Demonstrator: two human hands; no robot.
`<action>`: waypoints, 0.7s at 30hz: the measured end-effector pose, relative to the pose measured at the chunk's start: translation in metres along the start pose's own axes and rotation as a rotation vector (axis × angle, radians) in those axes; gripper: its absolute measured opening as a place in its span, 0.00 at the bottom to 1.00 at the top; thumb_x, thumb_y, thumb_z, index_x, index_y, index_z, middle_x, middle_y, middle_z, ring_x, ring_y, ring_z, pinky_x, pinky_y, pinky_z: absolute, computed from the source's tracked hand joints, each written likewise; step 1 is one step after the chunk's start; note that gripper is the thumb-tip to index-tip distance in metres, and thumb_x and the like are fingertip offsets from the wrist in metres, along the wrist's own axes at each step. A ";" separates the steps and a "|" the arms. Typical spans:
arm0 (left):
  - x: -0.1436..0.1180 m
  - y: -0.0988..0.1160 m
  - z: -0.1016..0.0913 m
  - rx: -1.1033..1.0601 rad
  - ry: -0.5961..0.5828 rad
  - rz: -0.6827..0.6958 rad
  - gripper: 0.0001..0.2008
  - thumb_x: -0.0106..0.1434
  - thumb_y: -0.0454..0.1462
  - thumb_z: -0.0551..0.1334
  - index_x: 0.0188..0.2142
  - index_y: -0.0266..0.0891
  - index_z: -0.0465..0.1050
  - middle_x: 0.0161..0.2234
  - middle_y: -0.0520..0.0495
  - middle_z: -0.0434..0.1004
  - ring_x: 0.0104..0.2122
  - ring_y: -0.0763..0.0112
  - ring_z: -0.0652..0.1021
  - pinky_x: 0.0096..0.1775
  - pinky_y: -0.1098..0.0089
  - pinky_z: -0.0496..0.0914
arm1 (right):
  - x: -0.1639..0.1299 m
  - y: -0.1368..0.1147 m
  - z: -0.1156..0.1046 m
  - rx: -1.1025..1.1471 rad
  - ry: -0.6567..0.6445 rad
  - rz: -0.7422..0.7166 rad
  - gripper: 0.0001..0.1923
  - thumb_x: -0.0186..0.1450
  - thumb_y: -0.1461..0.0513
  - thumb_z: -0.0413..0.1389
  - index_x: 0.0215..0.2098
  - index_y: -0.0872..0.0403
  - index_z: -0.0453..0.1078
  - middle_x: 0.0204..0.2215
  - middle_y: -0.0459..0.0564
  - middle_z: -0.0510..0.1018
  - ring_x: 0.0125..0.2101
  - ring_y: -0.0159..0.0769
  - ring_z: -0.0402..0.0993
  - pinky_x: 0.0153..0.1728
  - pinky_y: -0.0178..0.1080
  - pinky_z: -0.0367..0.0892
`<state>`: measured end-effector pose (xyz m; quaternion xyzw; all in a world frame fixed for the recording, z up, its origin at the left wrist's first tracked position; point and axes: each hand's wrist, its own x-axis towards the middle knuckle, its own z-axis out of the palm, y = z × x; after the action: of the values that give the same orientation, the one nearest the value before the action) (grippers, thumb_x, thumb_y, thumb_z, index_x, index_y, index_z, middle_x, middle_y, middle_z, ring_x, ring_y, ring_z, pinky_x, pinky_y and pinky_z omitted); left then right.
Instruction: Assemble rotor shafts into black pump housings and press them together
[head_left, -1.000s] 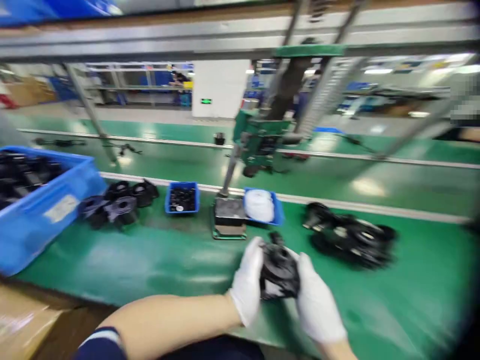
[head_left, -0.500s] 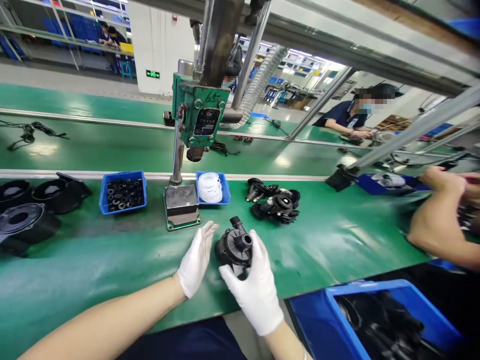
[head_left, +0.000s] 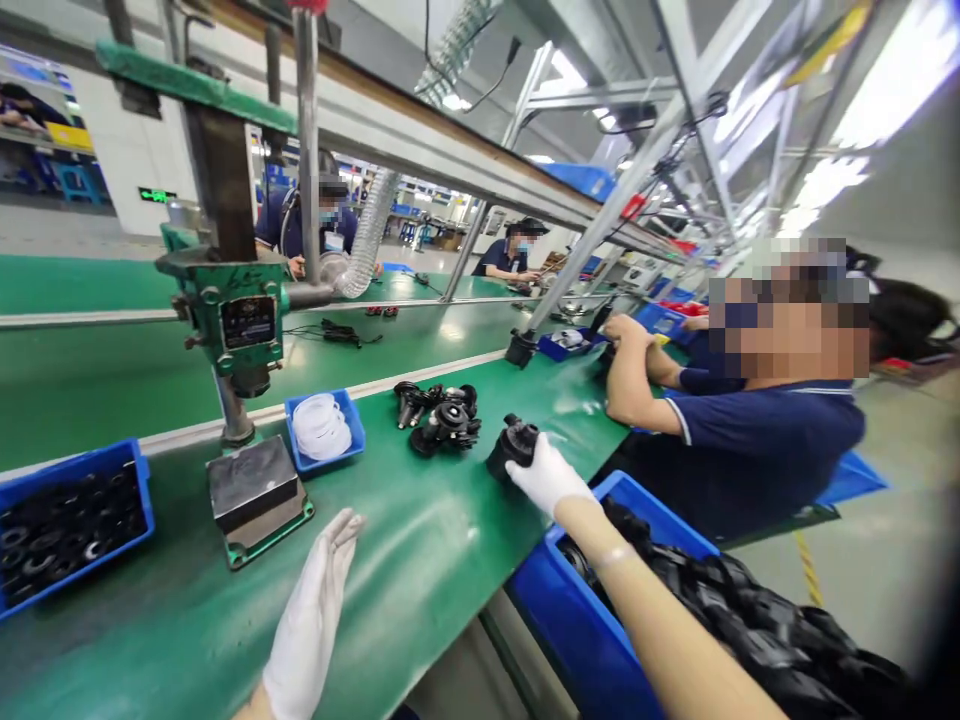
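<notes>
My right hand (head_left: 546, 476), in a white glove, is stretched out to the right and grips a black pump housing (head_left: 511, 446) that rests on the green bench (head_left: 420, 560). Just left of it lies a small pile of similar black housings (head_left: 442, 417). My left hand (head_left: 311, 610), also gloved, hovers flat over the bench near the front edge, fingers extended and holding nothing. It is nearest to the metal base block (head_left: 253, 492) of the green press (head_left: 240, 320).
A small blue tray of white rings (head_left: 324, 428) and a blue tray of black rings (head_left: 67, 520) sit beside the press. A blue crate of black parts (head_left: 712, 610) stands below the bench's edge at right. A co-worker in a dark blue shirt (head_left: 757, 440) works close on the right.
My view has swung to the right. My right hand carried the black housing rightward and set it down on the bench; my left hand let go and stayed back near the front edge.
</notes>
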<state>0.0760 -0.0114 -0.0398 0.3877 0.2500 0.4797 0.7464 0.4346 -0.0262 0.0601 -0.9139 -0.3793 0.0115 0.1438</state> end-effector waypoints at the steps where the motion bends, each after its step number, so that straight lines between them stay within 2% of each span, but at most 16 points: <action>1: 0.000 -0.001 0.001 -0.031 0.008 -0.031 0.24 0.67 0.52 0.56 0.56 0.45 0.72 0.62 0.50 0.65 0.68 0.66 0.48 0.68 0.59 0.38 | 0.022 0.004 -0.004 0.013 0.035 0.030 0.29 0.61 0.61 0.63 0.57 0.64 0.63 0.47 0.65 0.73 0.45 0.54 0.74 0.47 0.51 0.70; 3: 0.001 0.000 0.004 -0.070 0.008 -0.098 0.25 0.69 0.52 0.52 0.59 0.46 0.68 0.62 0.48 0.65 0.67 0.62 0.54 0.68 0.54 0.45 | 0.059 0.010 -0.009 0.046 0.122 0.055 0.24 0.66 0.62 0.60 0.57 0.60 0.63 0.53 0.61 0.69 0.50 0.49 0.71 0.50 0.51 0.68; 5: 0.001 0.002 0.006 -0.135 0.026 -0.174 0.25 0.70 0.52 0.52 0.60 0.46 0.67 0.62 0.46 0.66 0.66 0.62 0.59 0.67 0.56 0.48 | 0.086 0.012 -0.008 0.077 0.208 0.059 0.21 0.69 0.61 0.58 0.59 0.56 0.62 0.59 0.57 0.64 0.54 0.49 0.66 0.53 0.55 0.66; 8: 0.003 0.006 0.010 -0.187 0.058 -0.199 0.24 0.68 0.51 0.57 0.57 0.44 0.70 0.60 0.45 0.68 0.65 0.62 0.61 0.68 0.61 0.49 | 0.105 0.008 0.001 0.123 0.257 0.014 0.21 0.70 0.59 0.57 0.59 0.54 0.63 0.61 0.56 0.62 0.57 0.51 0.63 0.55 0.57 0.63; 10: 0.004 0.008 0.013 -0.168 0.059 -0.179 0.24 0.65 0.51 0.60 0.55 0.43 0.73 0.58 0.43 0.71 0.64 0.57 0.63 0.68 0.58 0.49 | 0.110 0.001 0.011 0.154 0.225 -0.039 0.20 0.70 0.59 0.57 0.59 0.54 0.64 0.59 0.56 0.64 0.56 0.50 0.64 0.55 0.56 0.64; 14: 0.006 0.006 0.016 -0.150 0.064 -0.174 0.25 0.63 0.53 0.63 0.53 0.42 0.75 0.56 0.42 0.73 0.63 0.53 0.64 0.68 0.54 0.49 | 0.104 -0.017 0.029 0.216 0.116 -0.140 0.18 0.71 0.58 0.56 0.57 0.55 0.65 0.54 0.56 0.70 0.49 0.45 0.71 0.50 0.52 0.70; 17: 0.007 0.005 0.015 -0.139 0.061 -0.174 0.26 0.63 0.53 0.62 0.54 0.42 0.74 0.56 0.41 0.73 0.63 0.54 0.64 0.67 0.54 0.50 | 0.083 -0.034 0.036 0.241 0.071 -0.256 0.17 0.72 0.59 0.55 0.57 0.55 0.65 0.52 0.55 0.71 0.48 0.44 0.72 0.49 0.51 0.70; 19: 0.008 0.005 0.013 -0.135 0.053 -0.174 0.26 0.63 0.54 0.61 0.54 0.42 0.74 0.56 0.41 0.73 0.62 0.53 0.65 0.67 0.52 0.51 | 0.063 -0.049 0.037 0.234 0.065 -0.357 0.21 0.70 0.63 0.55 0.60 0.54 0.63 0.55 0.56 0.70 0.52 0.44 0.70 0.54 0.49 0.67; 21: 0.009 0.004 0.011 -0.131 0.037 -0.168 0.26 0.63 0.54 0.61 0.54 0.41 0.74 0.55 0.40 0.73 0.62 0.52 0.66 0.67 0.51 0.51 | 0.045 -0.064 0.037 0.203 0.069 -0.467 0.30 0.64 0.68 0.57 0.63 0.53 0.60 0.60 0.55 0.66 0.58 0.43 0.64 0.59 0.46 0.61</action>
<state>0.0862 -0.0061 -0.0306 0.3069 0.2632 0.4379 0.8030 0.4172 0.0572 0.0462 -0.7823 -0.5719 -0.0153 0.2464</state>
